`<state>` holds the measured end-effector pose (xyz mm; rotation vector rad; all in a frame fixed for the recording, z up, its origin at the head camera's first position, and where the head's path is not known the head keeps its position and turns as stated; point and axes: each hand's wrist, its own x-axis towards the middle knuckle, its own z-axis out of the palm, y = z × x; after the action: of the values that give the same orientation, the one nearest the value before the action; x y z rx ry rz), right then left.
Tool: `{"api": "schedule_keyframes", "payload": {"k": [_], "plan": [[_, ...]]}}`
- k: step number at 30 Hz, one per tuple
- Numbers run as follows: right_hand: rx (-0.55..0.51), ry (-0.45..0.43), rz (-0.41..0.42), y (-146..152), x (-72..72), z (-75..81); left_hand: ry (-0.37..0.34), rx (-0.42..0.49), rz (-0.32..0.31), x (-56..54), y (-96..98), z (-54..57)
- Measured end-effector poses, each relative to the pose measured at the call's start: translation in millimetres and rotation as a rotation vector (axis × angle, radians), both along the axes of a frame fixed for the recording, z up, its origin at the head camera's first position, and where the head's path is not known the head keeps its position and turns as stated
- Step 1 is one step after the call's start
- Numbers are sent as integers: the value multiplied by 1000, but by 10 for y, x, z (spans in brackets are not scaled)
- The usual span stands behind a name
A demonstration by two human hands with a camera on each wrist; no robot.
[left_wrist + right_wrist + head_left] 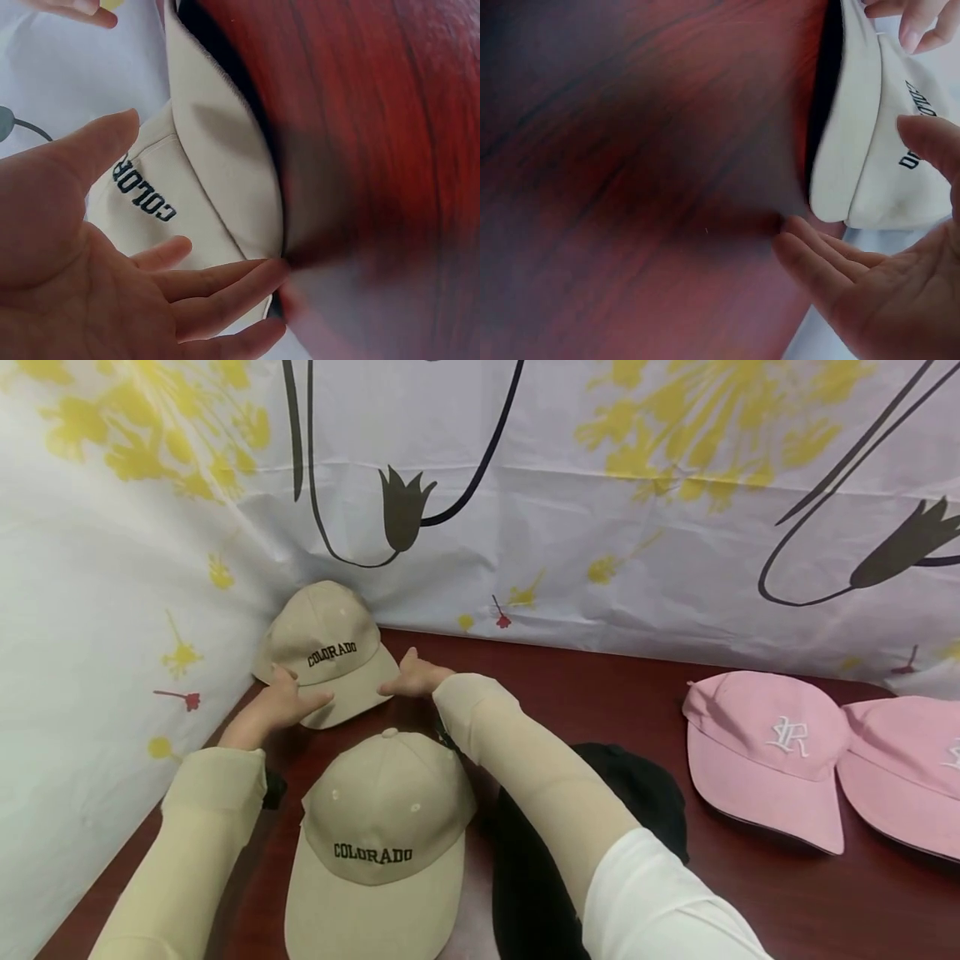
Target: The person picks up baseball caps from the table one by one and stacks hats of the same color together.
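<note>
A beige baseball cap [324, 620] with dark COLORADO lettering sits in the far left corner of the table, brim toward me. My left hand [277, 702] is at the cap's left side, thumb extended by the brim; in the left wrist view its fingers reach along the cap's side. By the right end of the brim is my right hand [417, 677], thumb raised; the right wrist view shows its fingertips low over the table, just off the brim. Neither hand grips the cap. Closer to me lies a second beige COLORADO cap [386, 802], between my forearms.
A black cap [637, 785] lies partly hidden under my right forearm. Two pink caps, one [765, 735] beside another [907, 760], sit on the right of the dark red table [585, 693]. A white patterned cloth [540, 552] hangs behind and on the left.
</note>
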<state>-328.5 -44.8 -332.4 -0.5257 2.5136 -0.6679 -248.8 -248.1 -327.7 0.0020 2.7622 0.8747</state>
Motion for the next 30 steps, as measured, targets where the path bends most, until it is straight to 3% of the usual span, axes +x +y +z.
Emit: {"api": "schedule_keyframes", "payload": {"k": [5,15,22,30], "plan": [[-84,3,6,8,141,65,-6,10,8,-6,6,-12],[-273,-27,22,45,134,37,33,6,44,-24,-14,-32],[-524,-323,-134,25,180,-3,78,71,138,-43,-55,-102],[-536,-391,-182,48,113,-73,86,208,215,-75,-156,-185]]}}
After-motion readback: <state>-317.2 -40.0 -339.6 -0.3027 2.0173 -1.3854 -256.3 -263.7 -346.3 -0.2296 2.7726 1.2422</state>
